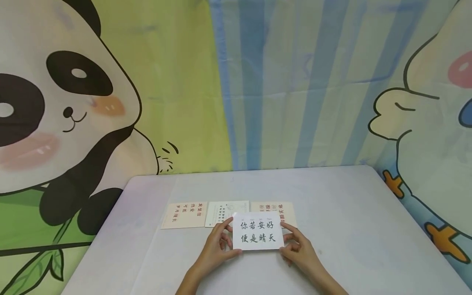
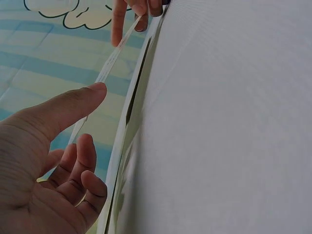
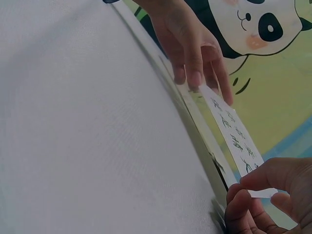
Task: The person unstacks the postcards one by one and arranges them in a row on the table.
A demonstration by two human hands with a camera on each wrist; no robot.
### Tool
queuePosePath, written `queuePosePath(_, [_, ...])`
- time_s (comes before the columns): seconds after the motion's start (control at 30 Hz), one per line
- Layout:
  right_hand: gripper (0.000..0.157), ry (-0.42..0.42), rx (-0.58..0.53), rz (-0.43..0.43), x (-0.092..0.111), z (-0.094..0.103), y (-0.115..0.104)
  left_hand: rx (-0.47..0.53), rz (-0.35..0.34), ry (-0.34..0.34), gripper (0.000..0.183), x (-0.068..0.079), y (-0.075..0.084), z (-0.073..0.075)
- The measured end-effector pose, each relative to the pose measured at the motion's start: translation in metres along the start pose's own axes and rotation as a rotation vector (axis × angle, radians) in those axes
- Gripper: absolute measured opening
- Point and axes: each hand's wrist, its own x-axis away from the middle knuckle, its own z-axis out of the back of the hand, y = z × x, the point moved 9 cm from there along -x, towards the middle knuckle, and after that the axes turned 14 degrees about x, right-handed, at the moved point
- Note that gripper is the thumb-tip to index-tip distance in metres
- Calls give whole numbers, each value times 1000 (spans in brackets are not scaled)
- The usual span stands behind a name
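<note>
A white card [image 1: 258,230] with two lines of dark handwritten characters is held up between both hands, its written face toward the head camera. My left hand [image 1: 217,246] pinches its left edge, thumb at the lower corner and index finger near the upper one. At the opposite edge my right hand [image 1: 299,249] pinches it the same way. The left wrist view shows the card [image 2: 109,63] almost edge-on, with the left thumb [image 2: 73,107] against it. In the right wrist view the card [image 3: 234,134] slants between the two hands, clear of the tabletop.
Behind the held card, three cards lie in a row on the white table [image 1: 350,229]: a cream card with red characters [image 1: 184,215], a pale printed card [image 1: 225,209], and another cream card [image 1: 289,211], partly covered. A cartoon-printed curtain [image 1: 280,82] hangs along the table's far edge.
</note>
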Motion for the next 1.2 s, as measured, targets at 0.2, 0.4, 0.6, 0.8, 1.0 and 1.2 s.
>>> queuePosePath(0.2, [77, 13, 13, -22, 2, 9, 4, -16, 3, -19, 93, -4, 2, -10])
queuePosePath(0.4, [78, 16, 17, -48, 2, 15, 8, -30, -6, -16, 88, -5, 5, -16])
queuePosePath(0.6, [75, 39, 30, -77, 3, 23, 15, -13, -12, -26, 83, -7, 5, -23])
queuePosePath(0.8, [74, 58, 45, -86, 6, 33, 18, -2, 3, -67, 86, -10, 4, -33])
queuePosePath(1.0, [73, 78, 42, -96, 8, 42, 21, 8, -9, -110, 91, -13, 3, -44])
queuePosePath(1.2, [73, 96, 34, -98, 9, 50, 22, 22, -12, -113, 91, -16, 4, -52])
